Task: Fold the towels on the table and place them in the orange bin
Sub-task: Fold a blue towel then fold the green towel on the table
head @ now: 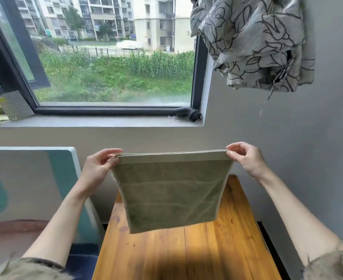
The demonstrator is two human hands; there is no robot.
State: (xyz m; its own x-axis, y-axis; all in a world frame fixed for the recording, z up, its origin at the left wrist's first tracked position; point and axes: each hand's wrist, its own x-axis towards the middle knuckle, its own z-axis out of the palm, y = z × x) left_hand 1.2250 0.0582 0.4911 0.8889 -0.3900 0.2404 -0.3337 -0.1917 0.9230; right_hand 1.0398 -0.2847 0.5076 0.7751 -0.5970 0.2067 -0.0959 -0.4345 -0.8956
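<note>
An olive-green towel [170,195] hangs in the air above the wooden table [186,251], doubled over with its two top edges together. My left hand [101,166] pinches the top left corner between thumb and fingers. My right hand [245,158] pinches the top right corner the same way. The towel is stretched flat between them, and its lower edge hangs just above the tabletop. No orange bin is in view.
A window with a grey sill [93,121] fills the wall ahead; a black brush head [188,114] lies on the sill. A patterned grey curtain [253,41] is bunched at the upper right. A white and teal board [45,178] stands left of the table.
</note>
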